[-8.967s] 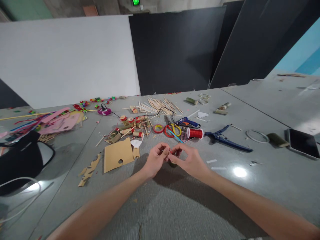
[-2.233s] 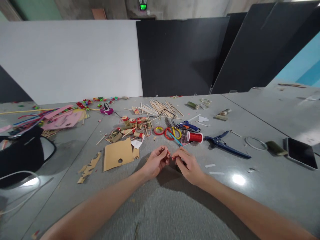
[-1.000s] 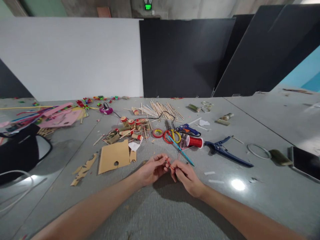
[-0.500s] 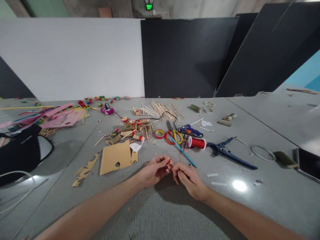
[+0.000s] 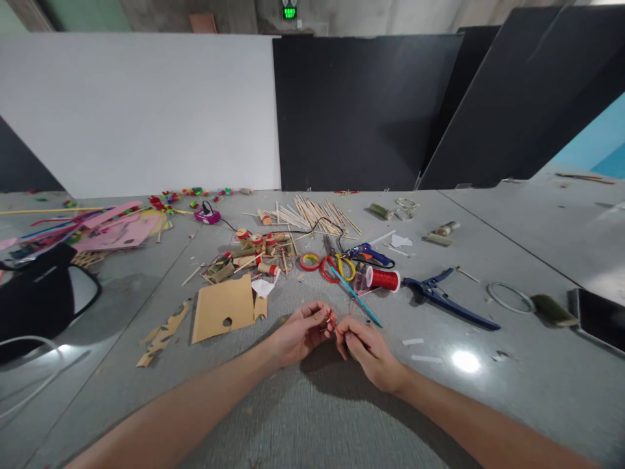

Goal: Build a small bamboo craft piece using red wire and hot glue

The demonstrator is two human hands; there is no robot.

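Left hand (image 5: 303,333): pinching thin red strand (image 5: 331,319). Right hand (image 5: 365,348): curled narrow, gripping same strand. Red-wound white spool (image 5: 385,280): beyond right hand. Green-lit wall sign (image 5: 290,13): "EXIT".

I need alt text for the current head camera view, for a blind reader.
A person's left hand and right hand hold a small red item over a grey surface. Beyond lie scissors, a red spool and wooden sticks.

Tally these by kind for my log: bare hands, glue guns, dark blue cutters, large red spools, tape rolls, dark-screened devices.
Hands: 2 (left hand, right hand)
Glue gun: 1
Dark blue cutter: 1
Large red spool: 1
Tape roll: 1
Dark-screened device: 1
Total: 7
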